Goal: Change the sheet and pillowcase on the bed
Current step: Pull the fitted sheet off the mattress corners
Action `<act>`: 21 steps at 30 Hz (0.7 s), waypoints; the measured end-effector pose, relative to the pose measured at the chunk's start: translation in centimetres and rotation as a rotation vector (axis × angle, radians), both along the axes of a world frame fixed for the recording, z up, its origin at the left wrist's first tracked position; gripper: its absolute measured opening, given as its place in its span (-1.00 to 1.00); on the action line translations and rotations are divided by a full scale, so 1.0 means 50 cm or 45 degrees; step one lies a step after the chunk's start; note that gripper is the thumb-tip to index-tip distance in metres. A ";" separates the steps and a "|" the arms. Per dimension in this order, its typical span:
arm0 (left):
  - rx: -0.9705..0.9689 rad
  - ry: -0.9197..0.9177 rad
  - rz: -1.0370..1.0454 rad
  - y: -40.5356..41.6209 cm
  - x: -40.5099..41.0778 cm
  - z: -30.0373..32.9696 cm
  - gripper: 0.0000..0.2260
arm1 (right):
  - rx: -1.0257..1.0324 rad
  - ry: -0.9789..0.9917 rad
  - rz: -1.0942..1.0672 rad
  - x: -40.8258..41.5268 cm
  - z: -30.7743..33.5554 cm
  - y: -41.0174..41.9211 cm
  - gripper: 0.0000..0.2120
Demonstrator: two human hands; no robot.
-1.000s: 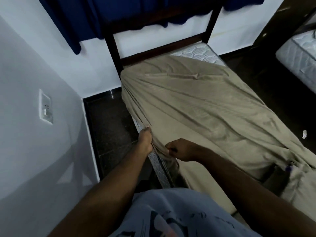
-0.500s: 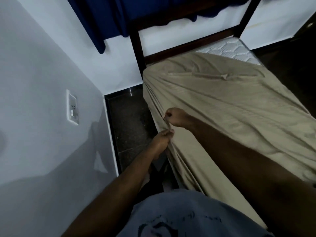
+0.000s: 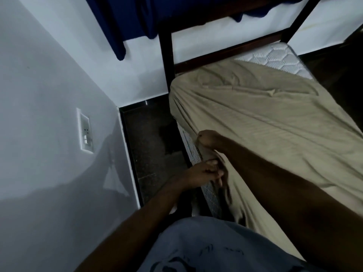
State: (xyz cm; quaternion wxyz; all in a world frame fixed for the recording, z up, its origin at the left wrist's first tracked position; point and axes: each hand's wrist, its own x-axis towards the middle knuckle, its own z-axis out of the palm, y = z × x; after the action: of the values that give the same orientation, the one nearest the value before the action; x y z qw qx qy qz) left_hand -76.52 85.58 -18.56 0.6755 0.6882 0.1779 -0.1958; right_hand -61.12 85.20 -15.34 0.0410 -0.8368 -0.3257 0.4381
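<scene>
A khaki sheet [image 3: 265, 118] lies wrinkled over the white quilted mattress [image 3: 275, 59], whose far right corner is bare. The mattress's patterned left side [image 3: 191, 146] shows below the sheet's edge. My right hand [image 3: 208, 139] grips the sheet's edge in a fist at the left rim of the bed. Just below it, my left hand [image 3: 206, 171] pinches the same edge against the mattress side, fingers curled around the bunched cloth. No pillow or pillowcase is in view.
A dark wooden bunk frame post [image 3: 166, 54] stands at the bed's head, with blue cloth [image 3: 133, 18] hanging from the upper bunk. A white wall with a socket plate [image 3: 84, 132] runs along the left. A narrow strip of dark floor [image 3: 151, 146] separates wall and bed.
My head has moved closer and turned left. Both hands have shifted along the sheet's left edge toward the head of the bed; the right hand now sits above the left.
</scene>
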 end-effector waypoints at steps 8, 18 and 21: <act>-0.162 0.172 0.673 0.111 0.082 -0.002 -0.79 | 0.149 -0.124 -0.043 0.016 0.036 -0.044 -0.80; -0.713 0.453 1.264 0.225 0.253 -0.008 -0.53 | 0.263 0.237 -0.017 0.054 0.102 -0.105 -0.63; -0.620 0.487 1.351 0.254 0.306 -0.003 -0.68 | 0.208 0.311 0.011 0.085 0.115 -0.109 -0.63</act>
State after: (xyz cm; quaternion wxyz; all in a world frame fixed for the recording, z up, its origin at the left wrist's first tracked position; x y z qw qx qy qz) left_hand -61.21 98.27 -18.70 0.7747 0.2844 0.5646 0.0122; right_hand -56.87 79.75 -9.58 0.1465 -0.7699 -0.3565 0.5087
